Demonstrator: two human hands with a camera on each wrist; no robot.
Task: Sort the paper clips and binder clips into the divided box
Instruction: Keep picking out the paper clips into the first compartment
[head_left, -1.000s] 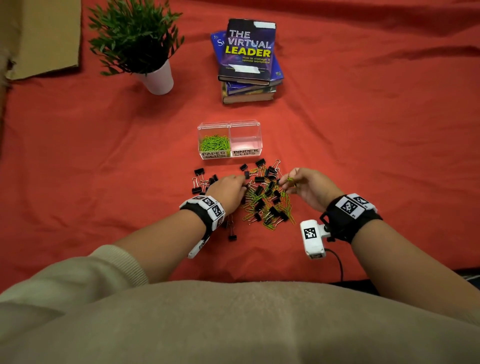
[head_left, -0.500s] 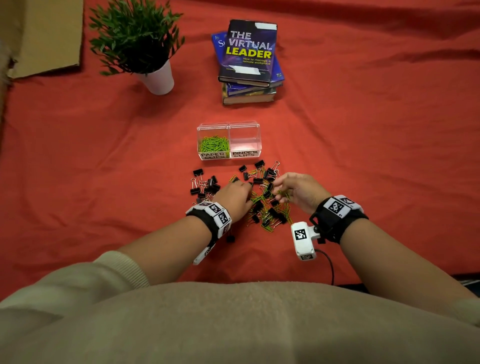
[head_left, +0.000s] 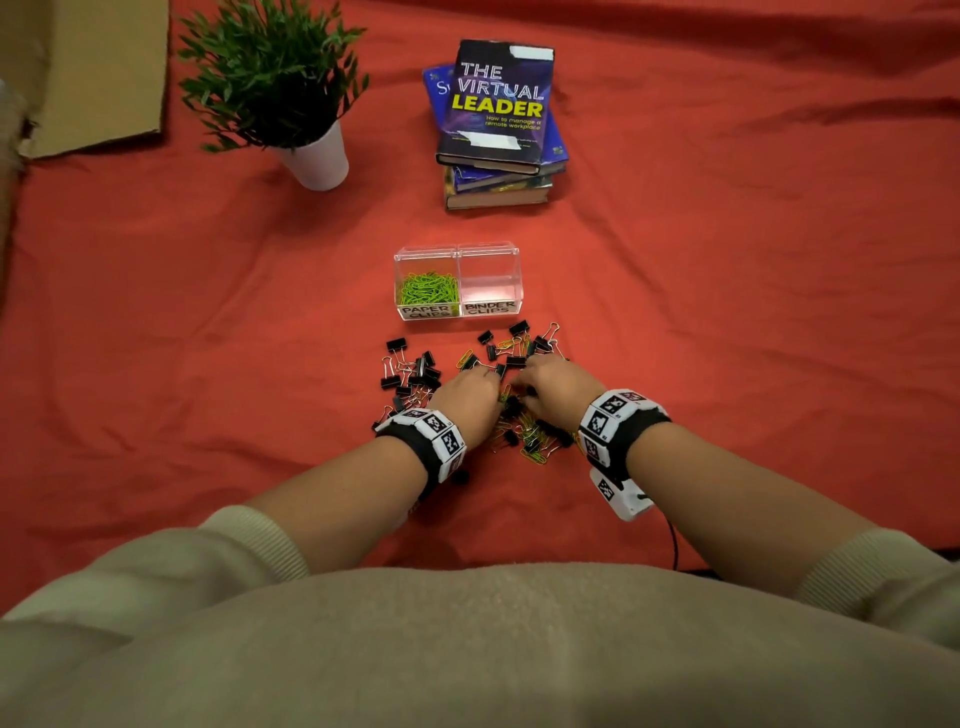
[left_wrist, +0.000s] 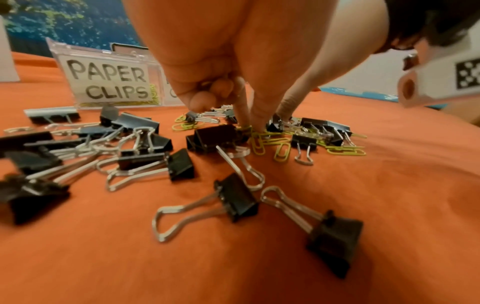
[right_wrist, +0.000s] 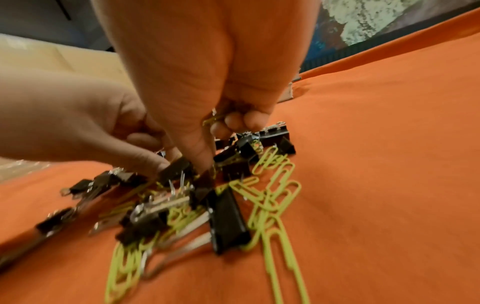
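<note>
A heap of black binder clips (head_left: 415, 371) and green paper clips (head_left: 535, 452) lies on the red cloth in front of the clear divided box (head_left: 457, 318). Its left compartment, labelled PAPER CLIPS, holds green paper clips (head_left: 427, 287); the right compartment, labelled BINDER CLIPS (head_left: 488, 283), shows none. My left hand (head_left: 480, 397) pinches down on green paper clips (left_wrist: 255, 136) in the heap, with more tucked under its curled fingers (left_wrist: 207, 96). My right hand (head_left: 540, 387) is right beside it, its curled fingers (right_wrist: 244, 121) holding a green paper clip while thumb and forefinger dig into the heap (right_wrist: 207, 170).
A stack of books (head_left: 498, 119) stands behind the box and a potted plant (head_left: 280, 88) at the back left. Cardboard (head_left: 98, 67) lies in the far left corner. Loose binder clips (left_wrist: 241, 203) lie close to my left wrist. Red cloth (head_left: 753, 338) stretches to the right.
My right hand has moved left and down into the heap until it meets my left hand. My left hand has shifted slightly toward the middle of the heap.
</note>
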